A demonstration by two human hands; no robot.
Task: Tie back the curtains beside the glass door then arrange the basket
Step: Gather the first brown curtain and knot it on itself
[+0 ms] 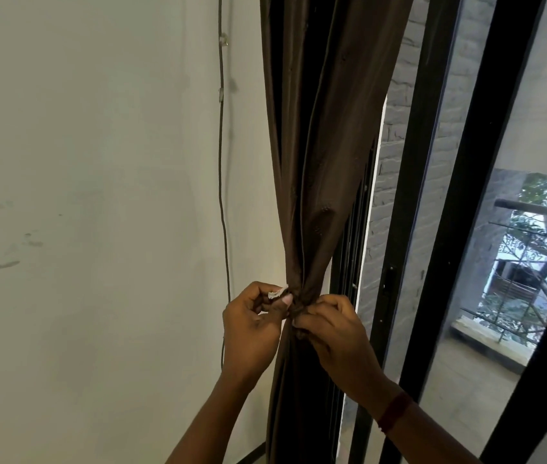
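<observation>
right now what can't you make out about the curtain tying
Head view:
The tie or knot: hidden by the left hand and right hand; only a whitish scrap shows.
The curtain top and hem: cut by frame edges.
The basket: outside the frame.

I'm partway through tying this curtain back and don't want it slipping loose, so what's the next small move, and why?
Probably pull the pale strip end snug with the left hand, the right hand steadying the gathered waist with its grip. The curtain is already bunched narrow there and both hands pinch at that spot. Fingers hide the knot itself, so I can't tell whether it's finished.
</observation>
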